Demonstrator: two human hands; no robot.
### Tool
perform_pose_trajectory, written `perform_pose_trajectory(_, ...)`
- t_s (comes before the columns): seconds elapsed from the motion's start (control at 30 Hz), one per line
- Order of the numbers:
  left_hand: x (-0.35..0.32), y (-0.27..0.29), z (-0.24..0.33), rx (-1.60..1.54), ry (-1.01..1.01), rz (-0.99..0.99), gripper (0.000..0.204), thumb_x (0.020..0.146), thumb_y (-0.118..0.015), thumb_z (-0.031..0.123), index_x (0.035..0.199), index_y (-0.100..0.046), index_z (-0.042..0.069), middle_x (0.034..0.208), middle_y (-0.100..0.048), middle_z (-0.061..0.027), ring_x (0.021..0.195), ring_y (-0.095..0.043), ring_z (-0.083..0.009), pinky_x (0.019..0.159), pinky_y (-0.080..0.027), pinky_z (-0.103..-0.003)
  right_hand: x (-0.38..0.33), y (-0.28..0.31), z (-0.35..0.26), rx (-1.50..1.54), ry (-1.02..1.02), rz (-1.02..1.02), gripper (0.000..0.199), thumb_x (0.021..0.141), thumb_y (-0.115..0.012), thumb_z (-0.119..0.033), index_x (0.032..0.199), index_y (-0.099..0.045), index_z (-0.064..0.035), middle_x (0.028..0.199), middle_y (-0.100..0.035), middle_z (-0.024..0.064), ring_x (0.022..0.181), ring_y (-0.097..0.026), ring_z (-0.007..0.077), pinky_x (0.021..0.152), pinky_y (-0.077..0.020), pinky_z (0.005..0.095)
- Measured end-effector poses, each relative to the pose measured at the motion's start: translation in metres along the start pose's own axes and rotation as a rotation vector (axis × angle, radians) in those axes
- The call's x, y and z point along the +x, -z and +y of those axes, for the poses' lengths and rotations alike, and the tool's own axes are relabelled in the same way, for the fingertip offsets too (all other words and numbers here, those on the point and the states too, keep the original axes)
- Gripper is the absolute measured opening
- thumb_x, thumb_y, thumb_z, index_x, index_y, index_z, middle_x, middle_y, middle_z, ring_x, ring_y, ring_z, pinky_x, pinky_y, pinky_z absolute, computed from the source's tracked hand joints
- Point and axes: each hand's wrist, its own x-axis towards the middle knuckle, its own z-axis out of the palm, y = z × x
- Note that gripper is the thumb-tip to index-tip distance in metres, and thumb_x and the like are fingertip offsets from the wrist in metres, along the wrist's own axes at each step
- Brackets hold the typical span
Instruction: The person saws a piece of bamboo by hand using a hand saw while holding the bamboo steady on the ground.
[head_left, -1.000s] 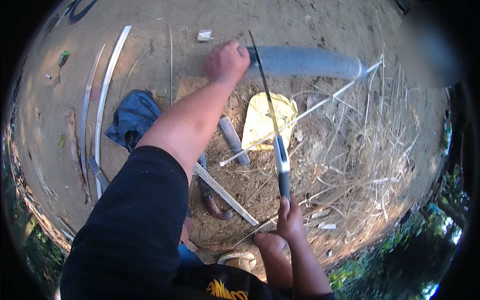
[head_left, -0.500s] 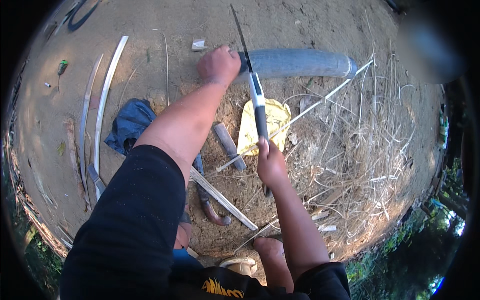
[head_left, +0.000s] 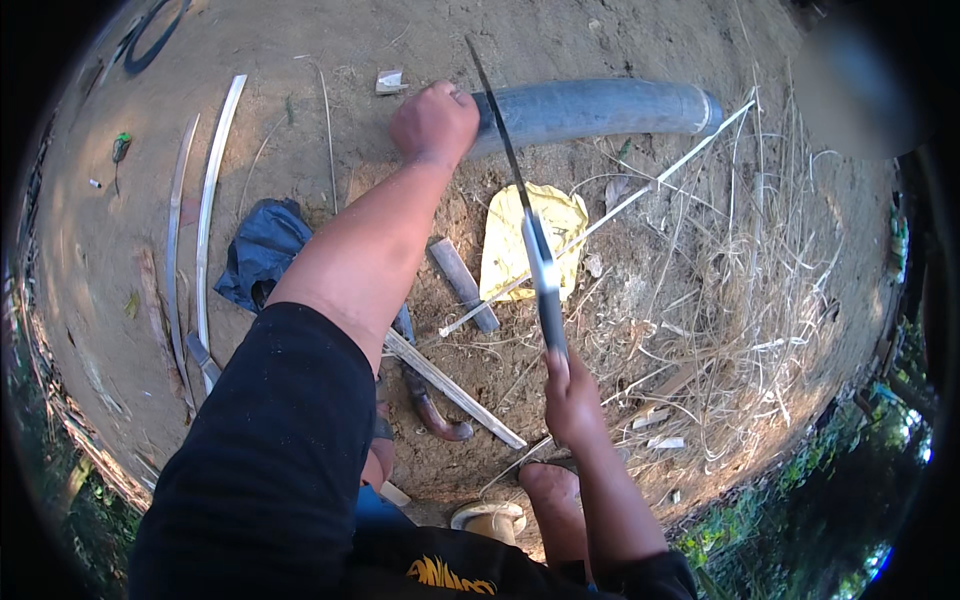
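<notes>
Pipe (head_left: 600,110), grey, lay uncut on the dirt, its near end clenched by the left hand (head_left: 433,124); the right hand (head_left: 570,395) gripped a long blade (head_left: 515,205) raised over it.

A single head-worn fisheye camera looks steeply down from close above at bare dirt ground, with a long grey plastic pipe (head_left: 600,108) lying near the upper edge. Forearms enter from the lower edge, below the pipe. Straight lines bend toward the dark circular rim.
</notes>
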Motion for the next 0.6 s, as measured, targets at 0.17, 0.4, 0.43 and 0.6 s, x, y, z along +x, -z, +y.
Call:
perform_pose_trajectory(0.17,0.004,-0.001,-0.001,-0.007,-0.019,0.015,0.028,0.089,-0.054,0.031,0.092,-0.078,0.017,0.088,-0.076,-0.0154,0.085,-0.072,-0.0392,0.075,-0.057,-0.05,0.016,0.0,-0.026,0.017,-0.044,-0.029,0.052,0.107,-0.044,-0.045,0.11,-0.06,0.0045,0.079,-0.067,0.0281,0.077,-0.068,0.0477,0.07,-0.0522,0.0539)
perform_pose_trajectory(0.4,0.004,-0.004,0.004,-0.056,0.018,0.026,0.026,0.087,-0.056,0.03,0.092,-0.077,0.016,0.087,-0.075,-0.0167,0.084,-0.072,-0.0403,0.073,-0.056,-0.051,-0.024,0.004,-0.021,0.037,0.021,0.017,0.052,0.107,-0.045,-0.044,0.111,-0.06,0.0057,0.077,-0.066,0.028,0.074,-0.066,0.0485,0.069,-0.0511,0.0544)
perform_pose_trajectory(0.43,0.003,-0.002,0.008,-0.039,0.018,0.014,0.026,0.087,-0.056,0.03,0.092,-0.077,0.016,0.087,-0.075,-0.0168,0.084,-0.072,-0.0402,0.073,-0.056,-0.051,-0.044,0.01,-0.023,0.052,0.078,0.06,0.051,0.107,-0.046,-0.043,0.112,-0.06,0.0053,0.078,-0.066,0.0277,0.073,-0.067,0.0482,0.069,-0.0512,0.054)
perform_pose_trajectory(0.6,0.006,-0.006,0.025,-0.044,-0.005,-0.015,0.026,0.087,-0.056,0.03,0.091,-0.078,0.017,0.088,-0.075,-0.0161,0.084,-0.072,-0.0392,0.073,-0.057,-0.05,0.066,0.017,-0.073,0.027,-0.034,0.005,0.054,0.108,-0.044,-0.047,0.107,-0.059,0.0049,0.079,-0.065,0.0279,0.079,-0.065,0.049,0.071,-0.05,0.0524)
